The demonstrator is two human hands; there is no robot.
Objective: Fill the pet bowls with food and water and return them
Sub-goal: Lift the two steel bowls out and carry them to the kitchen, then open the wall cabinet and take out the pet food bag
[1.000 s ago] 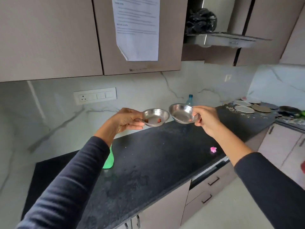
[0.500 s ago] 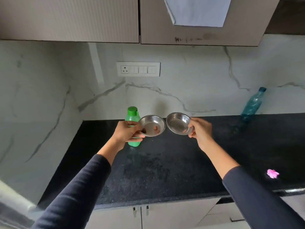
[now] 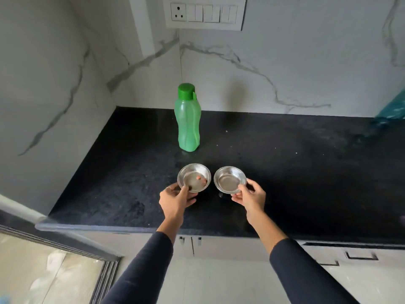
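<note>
Two small steel bowls sit side by side low over the black countertop (image 3: 306, 163). The left bowl (image 3: 192, 177) holds a few reddish-brown bits; my left hand (image 3: 176, 199) grips its near rim. The right bowl (image 3: 229, 179) looks empty, and my right hand (image 3: 249, 197) pinches its near-right rim. I cannot tell whether the bowls touch the counter. A green plastic bottle (image 3: 187, 119) with a green cap stands upright just behind the left bowl.
A teal bottle (image 3: 392, 108) shows partly at the right edge by the marble wall. A switch panel (image 3: 205, 13) is on the wall above. Cabinet doors and drawers (image 3: 328, 257) run under the counter's front edge. A dark threshold (image 3: 65, 240) crosses the lower left.
Both bowls have come down from chest height to just above or on the counter, in front of the green bottle. My view has turned left and tilted down.
</note>
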